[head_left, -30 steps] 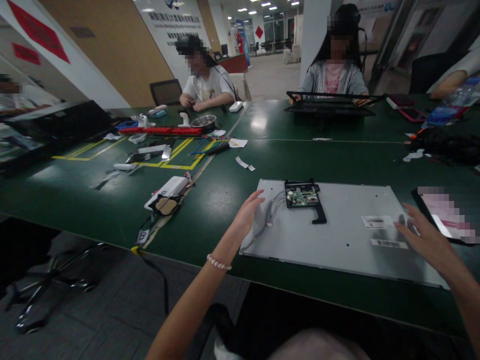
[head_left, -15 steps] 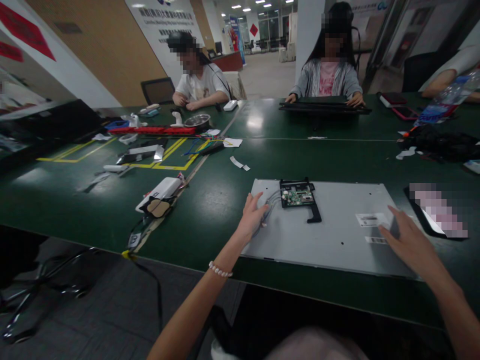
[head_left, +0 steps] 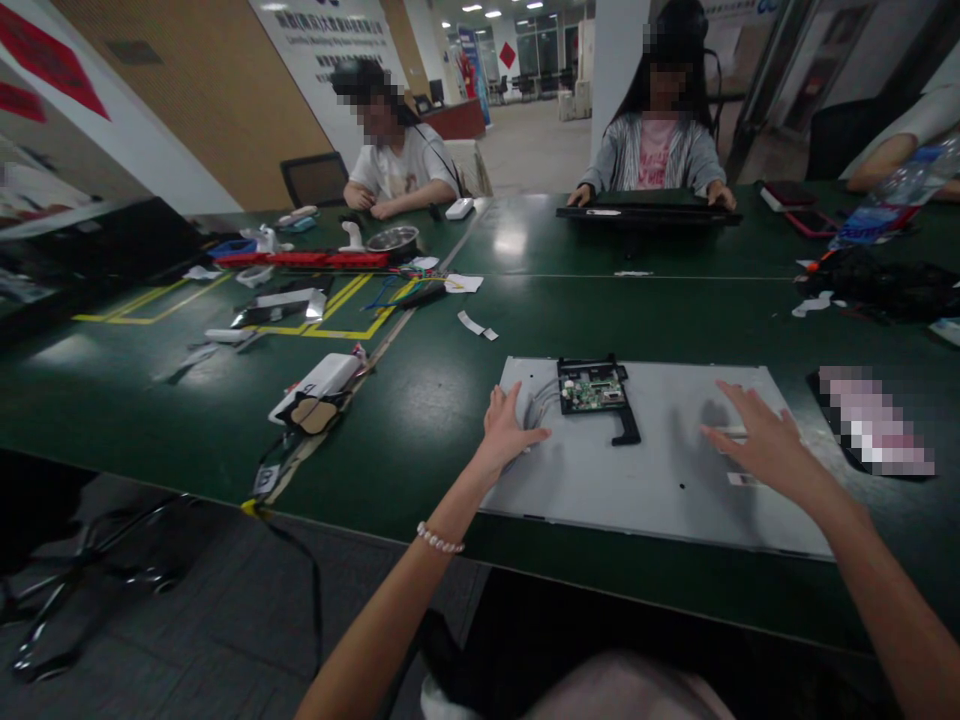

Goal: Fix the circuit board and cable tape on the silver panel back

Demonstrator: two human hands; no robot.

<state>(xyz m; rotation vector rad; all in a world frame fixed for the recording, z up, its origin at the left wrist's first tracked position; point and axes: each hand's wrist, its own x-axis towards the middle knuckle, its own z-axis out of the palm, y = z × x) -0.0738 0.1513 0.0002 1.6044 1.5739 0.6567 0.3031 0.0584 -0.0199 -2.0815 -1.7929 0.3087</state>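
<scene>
A flat grey display panel (head_left: pixel 585 485), back side up, lies on the green table in front of me. Near its far edge sits a black bracket (head_left: pixel 626 425) with a green circuit board (head_left: pixel 592 393). Grey cables (head_left: pixel 541 405) run from the board toward the panel's left side. My left hand (head_left: pixel 506 435) is open at the left edge, beside the cables; whether it touches them I cannot tell. Over the right part of the panel, my right hand (head_left: pixel 765 445) is held open with fingers spread, casting a shadow and partly covering the white labels.
A phone (head_left: pixel 874 425) lies right of the panel. To the left is a taped white power pack (head_left: pixel 319 390) with a black cable. Two people sit across the table, one holding a dark screen (head_left: pixel 649 215). A plastic bottle (head_left: pixel 892 200) stands at the far right.
My right hand has moved left and inward from the panel's right edge, over its surface. My left hand stays at the left edge, its thumb shifted slightly right. The person opposite has tilted the dark screen.
</scene>
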